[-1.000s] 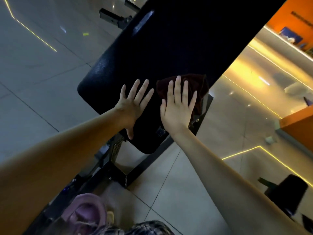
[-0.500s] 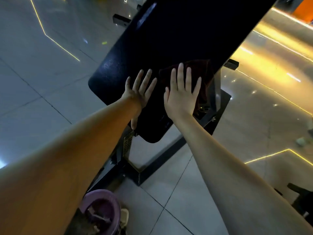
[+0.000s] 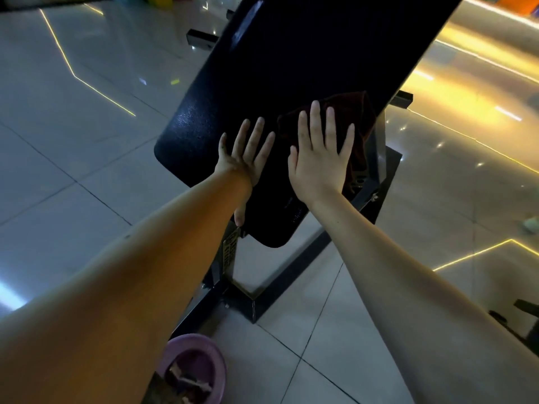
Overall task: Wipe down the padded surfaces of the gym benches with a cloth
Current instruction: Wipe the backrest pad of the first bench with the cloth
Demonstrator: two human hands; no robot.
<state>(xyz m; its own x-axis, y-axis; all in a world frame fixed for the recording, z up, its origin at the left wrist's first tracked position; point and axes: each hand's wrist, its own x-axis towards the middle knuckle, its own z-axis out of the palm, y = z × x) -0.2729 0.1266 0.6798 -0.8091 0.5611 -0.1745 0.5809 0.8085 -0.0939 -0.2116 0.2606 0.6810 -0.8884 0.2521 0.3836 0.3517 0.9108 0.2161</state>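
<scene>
Pressing the dark red cloth (image 3: 360, 112) flat near the black pad's (image 3: 291, 53) right edge, centre frame, the spread right grip (image 3: 319, 158) is wiping while the spread left grip (image 3: 248, 154) is bracing beside it; the upper pad is seemingly awaiting its pass.

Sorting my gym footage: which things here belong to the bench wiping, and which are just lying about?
In the job: bench pad, dark red cloth, right hand pressing it, left hand flat on pad.
Lying about: purple basin, pale scrap on floor.
</scene>
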